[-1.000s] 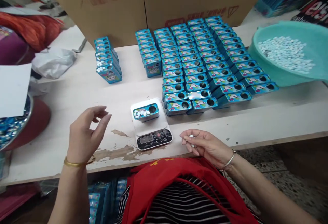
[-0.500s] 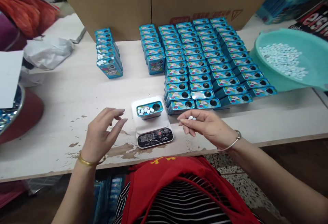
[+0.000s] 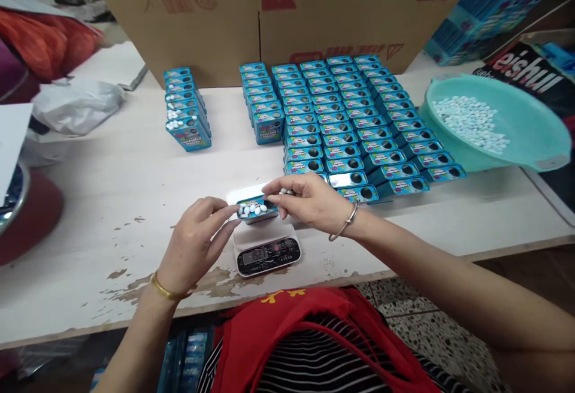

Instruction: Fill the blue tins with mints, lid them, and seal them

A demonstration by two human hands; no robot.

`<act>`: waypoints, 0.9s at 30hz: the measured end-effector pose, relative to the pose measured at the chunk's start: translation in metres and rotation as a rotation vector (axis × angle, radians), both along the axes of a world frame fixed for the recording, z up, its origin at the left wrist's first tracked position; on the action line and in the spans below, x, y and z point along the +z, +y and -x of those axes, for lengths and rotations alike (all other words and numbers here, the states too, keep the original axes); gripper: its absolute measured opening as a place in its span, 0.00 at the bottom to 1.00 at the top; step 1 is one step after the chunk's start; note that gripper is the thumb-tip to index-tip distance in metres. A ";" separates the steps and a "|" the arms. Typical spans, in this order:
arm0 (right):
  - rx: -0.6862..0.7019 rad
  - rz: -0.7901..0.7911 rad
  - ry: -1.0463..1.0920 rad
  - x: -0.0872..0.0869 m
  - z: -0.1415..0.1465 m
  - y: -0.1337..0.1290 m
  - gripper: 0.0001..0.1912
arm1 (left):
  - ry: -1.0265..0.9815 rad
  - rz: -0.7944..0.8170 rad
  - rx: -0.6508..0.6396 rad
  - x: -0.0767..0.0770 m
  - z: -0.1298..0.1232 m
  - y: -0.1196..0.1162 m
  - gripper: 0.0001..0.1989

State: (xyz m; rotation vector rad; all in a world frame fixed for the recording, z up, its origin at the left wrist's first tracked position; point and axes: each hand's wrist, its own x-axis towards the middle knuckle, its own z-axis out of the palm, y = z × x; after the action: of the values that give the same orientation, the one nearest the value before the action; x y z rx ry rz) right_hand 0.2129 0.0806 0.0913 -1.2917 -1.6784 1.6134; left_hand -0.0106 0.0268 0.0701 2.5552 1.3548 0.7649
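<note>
Both the left grip and the right grip have moved in to the small blue rectangular metal tin, upright on the flat white plastic scale; the right has come across from the scale's right side. Far left, a row of blue tins topped with white pellets stands well apart. Thumb and fingers of the left grip are slightly parted at the tin's left end; whether they press on it I cannot tell. The tin should be light and stiff, with smooth, perhaps slippery sides; its two short ends look the best hold, kept level, since small oval white pellets lie loose on top. The right grip pinches a few more pellets and partly covers the tin's right end. Just right of the scale, close-packed blue tins with round openings crowd that side, backed by a brown cardboard box. Far right sits a turquoise plastic bowl holding pellets.
</note>
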 end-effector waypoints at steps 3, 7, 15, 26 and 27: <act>-0.005 -0.008 0.014 -0.001 0.002 0.000 0.07 | -0.002 -0.004 0.004 -0.002 0.001 -0.001 0.13; -0.026 0.031 0.147 -0.005 -0.003 0.001 0.08 | 0.054 -0.054 0.017 -0.006 0.002 -0.002 0.14; -0.133 0.300 0.378 -0.013 -0.029 -0.002 0.16 | 0.281 -0.183 0.086 -0.008 -0.027 -0.001 0.17; -0.067 0.403 0.330 -0.010 -0.045 -0.020 0.15 | -0.011 -0.193 0.254 -0.009 -0.020 -0.009 0.14; -0.078 0.403 0.322 -0.010 -0.047 -0.021 0.15 | -0.025 -0.190 0.273 -0.010 -0.015 -0.013 0.13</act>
State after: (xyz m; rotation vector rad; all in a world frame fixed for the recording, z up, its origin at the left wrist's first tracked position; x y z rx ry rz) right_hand 0.2595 0.0594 0.0816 -1.1739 -1.1357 2.0549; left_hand 0.0046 0.0142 0.0603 2.5160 1.7231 1.0118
